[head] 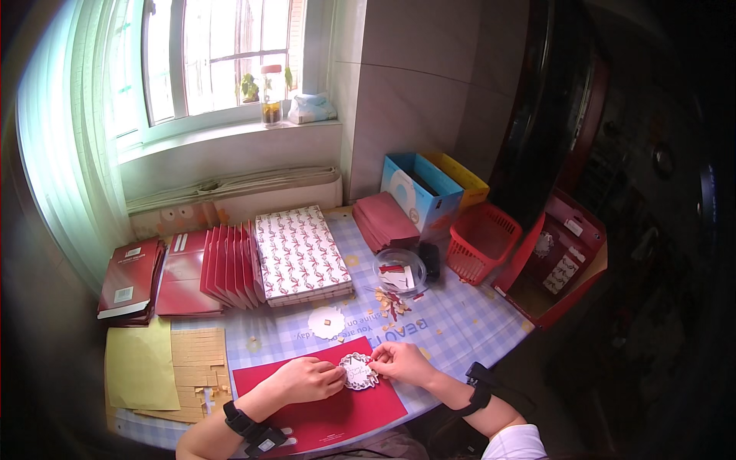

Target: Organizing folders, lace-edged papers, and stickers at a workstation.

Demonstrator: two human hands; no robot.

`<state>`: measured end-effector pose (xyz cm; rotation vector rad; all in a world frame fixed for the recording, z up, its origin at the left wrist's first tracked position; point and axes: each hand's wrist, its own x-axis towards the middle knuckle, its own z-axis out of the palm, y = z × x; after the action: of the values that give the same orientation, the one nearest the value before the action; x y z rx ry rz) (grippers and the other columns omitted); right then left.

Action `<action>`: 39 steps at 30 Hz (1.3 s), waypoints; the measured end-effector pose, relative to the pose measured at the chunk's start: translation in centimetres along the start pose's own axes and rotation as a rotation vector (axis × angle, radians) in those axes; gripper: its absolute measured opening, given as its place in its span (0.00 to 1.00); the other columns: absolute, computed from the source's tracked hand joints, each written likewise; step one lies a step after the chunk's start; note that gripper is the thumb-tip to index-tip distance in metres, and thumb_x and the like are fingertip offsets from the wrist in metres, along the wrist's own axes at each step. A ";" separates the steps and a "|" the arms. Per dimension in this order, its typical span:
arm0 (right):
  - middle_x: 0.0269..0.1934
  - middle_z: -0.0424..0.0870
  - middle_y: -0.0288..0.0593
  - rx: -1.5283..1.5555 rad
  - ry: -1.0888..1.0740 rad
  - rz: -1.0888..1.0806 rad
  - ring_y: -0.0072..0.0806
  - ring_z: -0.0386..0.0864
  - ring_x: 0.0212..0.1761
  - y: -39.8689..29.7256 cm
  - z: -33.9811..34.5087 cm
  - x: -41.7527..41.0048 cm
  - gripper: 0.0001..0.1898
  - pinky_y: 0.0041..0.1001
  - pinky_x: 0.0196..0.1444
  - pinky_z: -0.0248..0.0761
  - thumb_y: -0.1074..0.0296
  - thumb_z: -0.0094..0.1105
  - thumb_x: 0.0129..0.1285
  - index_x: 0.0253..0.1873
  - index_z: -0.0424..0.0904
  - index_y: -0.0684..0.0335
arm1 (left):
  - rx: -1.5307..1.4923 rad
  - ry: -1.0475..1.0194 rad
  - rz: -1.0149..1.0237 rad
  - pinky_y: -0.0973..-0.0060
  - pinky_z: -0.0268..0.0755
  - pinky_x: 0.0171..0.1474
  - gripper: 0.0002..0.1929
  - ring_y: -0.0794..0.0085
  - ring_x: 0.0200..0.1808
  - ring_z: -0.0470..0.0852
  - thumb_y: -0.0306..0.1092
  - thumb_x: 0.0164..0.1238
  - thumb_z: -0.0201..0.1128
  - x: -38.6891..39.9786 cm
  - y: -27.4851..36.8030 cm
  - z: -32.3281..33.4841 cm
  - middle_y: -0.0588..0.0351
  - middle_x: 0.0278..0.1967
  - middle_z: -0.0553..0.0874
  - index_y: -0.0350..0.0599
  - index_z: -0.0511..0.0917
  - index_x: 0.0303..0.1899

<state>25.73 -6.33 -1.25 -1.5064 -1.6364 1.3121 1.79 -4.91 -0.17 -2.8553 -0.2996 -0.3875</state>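
Observation:
A red card folder [339, 422] lies flat before me on the table. Over it is a round white paper tag [359, 371] with a wreath border and script writing. My left hand [307, 379] pinches the tag's left edge. On the opposite edge, the fingertips of my right hand [402, 363] hold the tag, with a bit of red at them. I cannot tell whether the tag touches the folder. Beyond the folder, a white scalloped paper cutout [319, 329] lies with a small tan square on it.
A yellow sheet [141, 368] overlaps a scored tan sheet [195, 351] on the left. Behind stand red folders [184, 270] and a stack of patterned boxes [305, 247]. Rightward are a clear plastic tub [399, 273], tan scraps [397, 305], a red basket [480, 244] and an open red box [552, 270].

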 end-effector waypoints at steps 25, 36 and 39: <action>0.45 0.74 0.45 -0.081 0.004 -0.234 0.23 0.76 0.45 0.2 -0.9 -2.8 0.17 0.23 0.43 0.73 0.66 0.59 0.58 0.50 0.72 0.66 | -0.254 -0.248 -0.198 0.55 0.41 0.68 0.28 0.68 0.68 0.57 0.57 0.67 0.43 1.2 0.4 -0.6 0.62 0.64 0.65 0.55 0.61 0.64; 0.54 0.67 0.42 0.865 -0.079 0.196 0.26 0.70 0.53 -1.2 -1.3 -4.3 0.21 0.29 0.56 0.66 0.74 0.53 0.62 0.59 0.60 0.65 | -0.384 -0.194 -0.231 0.54 0.42 0.67 0.34 0.61 0.69 0.54 0.60 0.63 0.48 0.7 0.0 -0.2 0.55 0.66 0.61 0.55 0.57 0.66; 0.52 0.71 0.42 0.904 -0.407 0.221 0.22 0.73 0.50 -1.6 -1.1 -4.2 0.21 0.23 0.51 0.69 0.70 0.52 0.64 0.60 0.60 0.66 | -0.492 -0.076 -0.338 0.55 0.42 0.67 0.37 0.59 0.69 0.53 0.60 0.62 0.50 0.8 0.1 -0.3 0.50 0.66 0.60 0.48 0.55 0.66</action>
<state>26.93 -9.89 1.48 -0.8963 -0.8316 2.1854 2.49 -4.98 0.27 -3.3052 -0.8095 -0.4692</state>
